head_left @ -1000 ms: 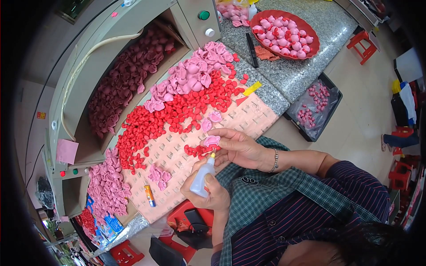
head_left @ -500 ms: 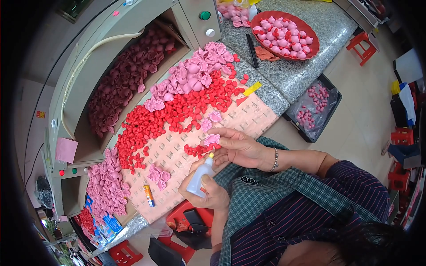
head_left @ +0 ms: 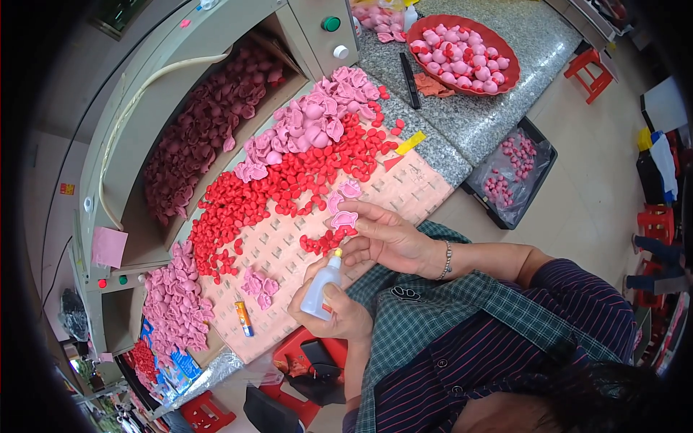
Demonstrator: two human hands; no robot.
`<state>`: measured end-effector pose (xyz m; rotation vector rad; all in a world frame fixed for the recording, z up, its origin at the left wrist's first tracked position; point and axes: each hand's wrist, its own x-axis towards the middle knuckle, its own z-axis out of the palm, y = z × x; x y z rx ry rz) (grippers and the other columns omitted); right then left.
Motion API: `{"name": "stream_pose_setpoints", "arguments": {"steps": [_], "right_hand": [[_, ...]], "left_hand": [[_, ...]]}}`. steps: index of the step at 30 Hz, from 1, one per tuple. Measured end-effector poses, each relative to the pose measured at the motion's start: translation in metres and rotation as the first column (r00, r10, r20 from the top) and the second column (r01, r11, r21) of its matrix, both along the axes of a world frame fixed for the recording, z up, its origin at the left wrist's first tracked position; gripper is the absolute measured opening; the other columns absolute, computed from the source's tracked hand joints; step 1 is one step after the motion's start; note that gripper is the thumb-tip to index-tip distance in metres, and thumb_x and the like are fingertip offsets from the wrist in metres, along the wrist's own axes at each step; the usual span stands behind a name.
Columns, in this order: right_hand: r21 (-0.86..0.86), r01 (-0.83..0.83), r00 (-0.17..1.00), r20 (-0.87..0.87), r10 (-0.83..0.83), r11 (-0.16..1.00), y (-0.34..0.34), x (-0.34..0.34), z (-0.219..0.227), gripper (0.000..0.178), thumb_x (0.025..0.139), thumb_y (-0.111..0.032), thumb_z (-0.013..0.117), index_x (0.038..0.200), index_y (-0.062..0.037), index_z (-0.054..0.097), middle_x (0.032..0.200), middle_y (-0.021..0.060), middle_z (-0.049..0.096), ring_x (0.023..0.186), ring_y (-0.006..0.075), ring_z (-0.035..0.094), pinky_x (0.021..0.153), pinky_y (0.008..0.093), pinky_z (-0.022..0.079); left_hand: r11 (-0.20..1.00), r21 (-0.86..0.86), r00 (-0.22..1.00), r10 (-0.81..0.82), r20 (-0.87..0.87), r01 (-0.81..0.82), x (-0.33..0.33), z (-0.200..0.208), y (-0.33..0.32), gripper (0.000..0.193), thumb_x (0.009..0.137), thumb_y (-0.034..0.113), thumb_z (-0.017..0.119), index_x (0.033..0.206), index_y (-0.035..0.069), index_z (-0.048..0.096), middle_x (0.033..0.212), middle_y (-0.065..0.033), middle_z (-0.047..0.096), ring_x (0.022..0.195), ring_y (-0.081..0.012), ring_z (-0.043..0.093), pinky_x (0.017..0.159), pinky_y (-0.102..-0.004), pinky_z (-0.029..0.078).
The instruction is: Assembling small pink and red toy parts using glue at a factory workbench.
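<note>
A white squeeze bottle with a yellow tip is held tilted in my left hand, whose fingers wrap around it. Between the fingertips of my right hand is a small pink shell-shaped piece, its pale hollow side showing. The bottle's tip points up, a little below this piece and apart from it. Small red pieces lie on the work surface beside my right fingertips. Two more pink pieces rest just beyond that hand.
A band of red pieces and heaps of pink pieces line a grey machine. A glue-stick-like tube lies on the pink patterned mat. Right of it stand a red bowl and a black crate.
The bottle in my left hand has shifted slightly down and left, its tip drawing away from the pink piece. My right hand has tilted that piece upward. Someone's legs now show at the right.
</note>
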<state>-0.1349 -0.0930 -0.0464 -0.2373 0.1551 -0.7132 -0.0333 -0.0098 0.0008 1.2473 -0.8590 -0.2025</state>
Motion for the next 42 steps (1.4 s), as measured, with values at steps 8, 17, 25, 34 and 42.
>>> {"name": "stream_pose_setpoints", "arguments": {"steps": [8,17,25,34,42], "right_hand": [[-0.003,0.006,0.998,-0.061,-0.006,1.0,0.0,0.0,0.0,0.044,0.103,-0.014,0.049,0.145,-0.0122,0.039,0.119,0.0082,0.061,0.103,0.0247,0.068,0.088,0.0409,0.058],[-0.002,0.014,0.999,-0.052,-0.014,1.0,0.001,-0.001,0.002,0.043,0.103,-0.013,0.049,0.145,-0.0122,0.04,0.121,0.0076,0.06,0.103,0.0243,0.068,0.088,0.0395,0.058],[-0.005,0.012,0.998,-0.055,-0.012,1.0,0.002,-0.001,0.002,0.044,0.103,-0.014,0.05,0.145,-0.0127,0.04,0.121,0.0064,0.059,0.103,0.0235,0.068,0.087,0.0385,0.057],[-0.049,0.001,0.998,-0.055,-0.004,0.999,0.0,-0.002,0.001,0.045,0.102,-0.016,0.051,0.145,-0.012,0.04,0.12,0.0102,0.063,0.105,0.0255,0.067,0.087,0.0374,0.057],[-0.042,-0.007,0.999,-0.039,0.006,0.999,-0.002,-0.002,0.0,0.046,0.102,-0.015,0.052,0.146,-0.0073,0.04,0.122,0.0132,0.063,0.105,0.024,0.066,0.087,0.0377,0.055]], "left_hand": [[0.999,0.025,0.999,-0.034,0.012,0.034,-0.001,0.003,0.001,0.026,0.095,0.008,0.054,0.107,-0.007,0.036,0.103,-0.035,0.059,0.09,-0.0348,0.066,0.073,-0.0414,0.061],[0.998,0.05,0.997,-0.052,0.062,0.049,0.003,0.0,0.003,0.025,0.095,0.006,0.053,0.107,-0.007,0.035,0.104,-0.036,0.058,0.091,-0.0353,0.066,0.075,-0.0425,0.061],[0.997,0.05,0.999,-0.053,0.001,0.053,0.0,0.004,0.003,0.025,0.095,0.005,0.053,0.108,-0.007,0.035,0.104,-0.0366,0.058,0.091,-0.0363,0.066,0.074,-0.0435,0.062],[0.997,-0.039,0.987,0.063,-0.145,-0.069,0.012,-0.01,0.008,0.034,0.096,0.022,0.058,0.11,-0.005,0.045,0.104,-0.025,0.06,0.093,-0.029,0.063,0.085,-0.0431,0.055],[0.963,-0.227,0.651,-0.265,-0.712,0.145,0.062,-0.031,0.017,0.053,0.096,0.034,0.063,0.134,0.0,0.047,0.114,-0.013,0.061,0.1,-0.0208,0.06,0.093,-0.0357,0.049]]}}
